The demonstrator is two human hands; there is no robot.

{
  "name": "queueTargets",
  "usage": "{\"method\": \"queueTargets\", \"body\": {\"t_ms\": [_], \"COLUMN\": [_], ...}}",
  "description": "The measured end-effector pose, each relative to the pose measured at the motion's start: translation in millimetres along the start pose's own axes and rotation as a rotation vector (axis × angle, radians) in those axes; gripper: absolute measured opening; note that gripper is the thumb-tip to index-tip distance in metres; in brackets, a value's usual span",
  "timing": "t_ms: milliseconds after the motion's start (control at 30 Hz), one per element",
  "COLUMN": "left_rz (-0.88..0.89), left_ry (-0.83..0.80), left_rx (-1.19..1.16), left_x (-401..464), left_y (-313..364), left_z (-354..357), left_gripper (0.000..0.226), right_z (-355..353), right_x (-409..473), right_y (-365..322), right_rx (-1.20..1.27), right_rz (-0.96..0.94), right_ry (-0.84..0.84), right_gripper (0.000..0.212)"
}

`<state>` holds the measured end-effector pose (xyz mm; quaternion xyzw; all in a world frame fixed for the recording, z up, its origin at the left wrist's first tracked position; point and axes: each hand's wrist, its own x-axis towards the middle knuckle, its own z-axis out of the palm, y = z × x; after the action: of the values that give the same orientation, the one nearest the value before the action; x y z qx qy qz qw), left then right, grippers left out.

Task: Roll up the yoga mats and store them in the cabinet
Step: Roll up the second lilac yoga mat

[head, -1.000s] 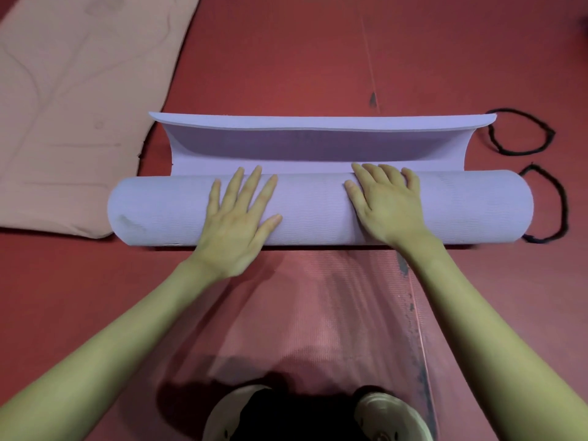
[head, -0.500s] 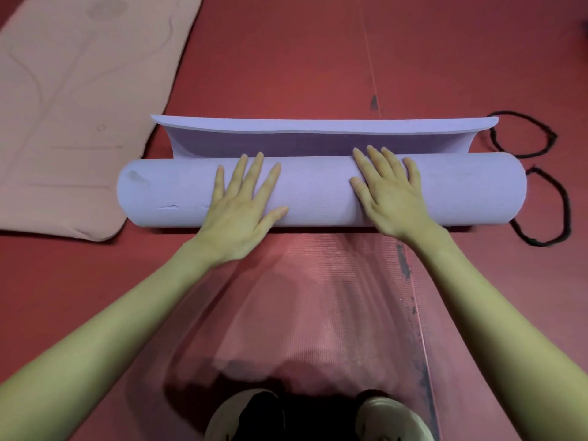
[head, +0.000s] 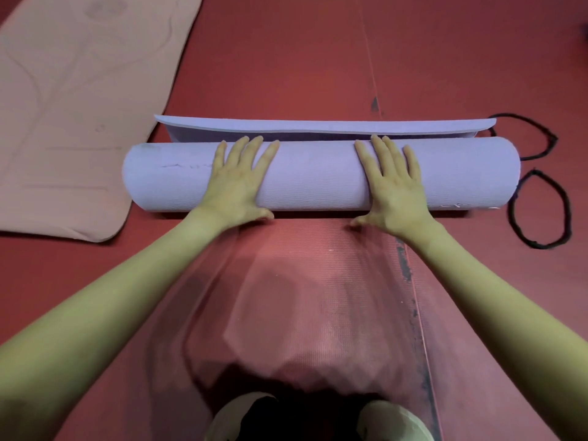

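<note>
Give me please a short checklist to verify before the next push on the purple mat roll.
1. Left hand flat on the purple roll: ok.
2. Right hand flat on it too: ok.
3. Roll ends even: cannot tell.
4. Loose flap almost rolled in, short strip left: ok.
5. Black elastic loops within reach for tying, beside the right end: ok.
6. Pink mat rolled: not ok, lying flat.

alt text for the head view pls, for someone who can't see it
Two bare hands, left hand and right hand, press flat on a nearly rolled purple yoga mat lying across a red floor, its last flap curling up at the far edge. A pink mat lies unrolled at left; two black loops lie at right.
</note>
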<state>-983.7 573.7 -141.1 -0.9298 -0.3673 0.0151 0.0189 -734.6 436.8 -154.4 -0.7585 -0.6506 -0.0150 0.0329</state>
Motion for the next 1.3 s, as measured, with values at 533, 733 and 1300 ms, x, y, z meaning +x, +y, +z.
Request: {"method": "queueTargets", "body": {"t_ms": [533, 733, 1300], "left_rz": [0.044, 0.094, 0.05], "left_ry": [-0.127, -0.148, -0.009], "left_rx": [-0.135, -0.224, -0.145], "left_x": [-55, -91, -46], "left_y": [20, 27, 34], "left_z": [-29, -36, -14], "left_gripper": [0.122, 0.114, 0.083], "right_z": [-22, -33, -32], "right_x": [-59, -90, -78], "right_y": [-13, -18, 15], "right_rx": [0.036, 0.098, 0.412], "right_rz": [-0.001, -0.028, 0.12], "right_ry": [0.054, -0.102, 0.135], "right_gripper": [0.118, 0.122, 0.072]}}
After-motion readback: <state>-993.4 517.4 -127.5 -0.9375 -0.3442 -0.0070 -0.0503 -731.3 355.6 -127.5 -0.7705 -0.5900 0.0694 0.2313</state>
